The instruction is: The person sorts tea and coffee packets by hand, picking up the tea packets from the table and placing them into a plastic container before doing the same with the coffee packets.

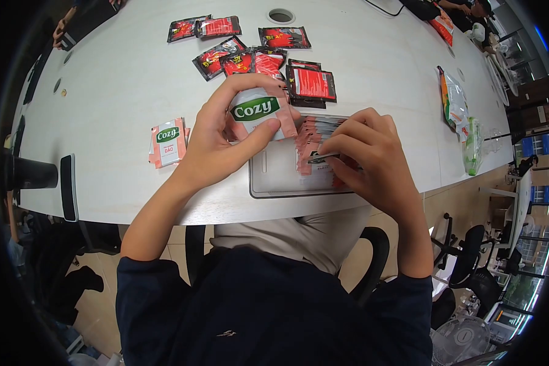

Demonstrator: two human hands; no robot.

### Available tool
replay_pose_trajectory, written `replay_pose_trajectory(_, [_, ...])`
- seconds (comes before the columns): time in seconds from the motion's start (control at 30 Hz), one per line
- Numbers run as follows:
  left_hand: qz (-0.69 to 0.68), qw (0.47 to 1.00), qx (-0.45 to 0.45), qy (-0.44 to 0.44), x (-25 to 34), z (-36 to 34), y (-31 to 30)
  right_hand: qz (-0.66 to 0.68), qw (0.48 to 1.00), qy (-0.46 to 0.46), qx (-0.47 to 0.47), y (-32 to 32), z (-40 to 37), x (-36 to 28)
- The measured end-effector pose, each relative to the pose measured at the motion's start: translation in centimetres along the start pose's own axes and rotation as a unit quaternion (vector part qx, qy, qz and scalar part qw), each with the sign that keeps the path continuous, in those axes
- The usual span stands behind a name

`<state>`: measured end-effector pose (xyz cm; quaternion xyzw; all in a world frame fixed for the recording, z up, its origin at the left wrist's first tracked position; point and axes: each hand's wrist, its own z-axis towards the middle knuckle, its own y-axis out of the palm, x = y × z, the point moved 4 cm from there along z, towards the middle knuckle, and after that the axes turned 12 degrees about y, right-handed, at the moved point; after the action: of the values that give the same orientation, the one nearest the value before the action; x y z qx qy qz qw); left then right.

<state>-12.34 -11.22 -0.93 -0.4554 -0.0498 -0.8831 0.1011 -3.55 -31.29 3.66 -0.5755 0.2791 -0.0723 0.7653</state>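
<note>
My left hand (216, 137) is closed around a stack of pink-and-white Cozy tea sachets (255, 113), its thumb across the front one. Below and to the right lies a clear plastic tray (271, 180) holding a row of similar pink sachets (314, 134). Over the tray's right part, my right hand (369, 152) pinches the edge of a Cozy sachet (323, 158); its fingers hide part of the row. Left of my left hand, a small pile of Cozy sachets (168, 143) rests on the table.
Several red-and-black packets (311, 83) lie behind my hands. A phone (69, 186) and a black cylindrical object (33, 174) are at the left. Snack bags (454, 100) lie to the right. A round cable hole (280, 16) sits at the back of the white table (122, 79).
</note>
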Motion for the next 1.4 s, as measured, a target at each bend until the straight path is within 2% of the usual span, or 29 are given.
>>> replay_pose_trajectory(0.13, [0.034,0.999,-0.020,-0.027,0.6,0.2,-0.1,-0.033,0.999,0.000,-0.001,-0.1,-0.3,-0.2])
replay_pose_trajectory(0.43, [0.087,0.996,-0.037,0.008,0.9,0.3,0.1,-0.101,0.994,0.015,0.031,-0.1,-0.9,-0.8])
replay_pose_trajectory(0.7, [0.113,0.993,-0.041,0.003,1.2,0.3,0.2,-0.147,0.986,0.074,-0.012,-0.5,-1.0,-1.6])
replay_pose_trajectory(0.83, [0.089,0.995,-0.043,0.019,0.6,0.1,0.2,-0.090,0.995,0.053,0.001,-0.2,-0.2,-2.2])
replay_pose_trajectory(0.9, [0.083,0.996,-0.033,-0.017,0.9,0.1,0.2,-0.072,0.997,0.025,0.010,0.4,0.3,-2.2])
replay_pose_trajectory(1.0, [0.105,0.994,-0.037,0.011,0.9,0.2,0.2,-0.091,0.996,0.020,0.011,1.3,0.8,-2.0])
replay_pose_trajectory(1.23, [0.103,0.993,-0.057,-0.002,1.1,-0.2,0.5,-0.102,0.995,0.016,0.005,1.5,0.7,-1.7])
replay_pose_trajectory(1.33, [0.081,0.994,-0.069,0.000,1.0,-0.3,0.7,-0.088,0.996,0.022,-0.003,1.0,0.7,-1.7])
replay_pose_trajectory(1.4, [0.080,0.993,-0.083,0.031,0.6,-0.6,0.6,-0.052,0.998,0.028,0.013,0.0,0.8,-1.8])
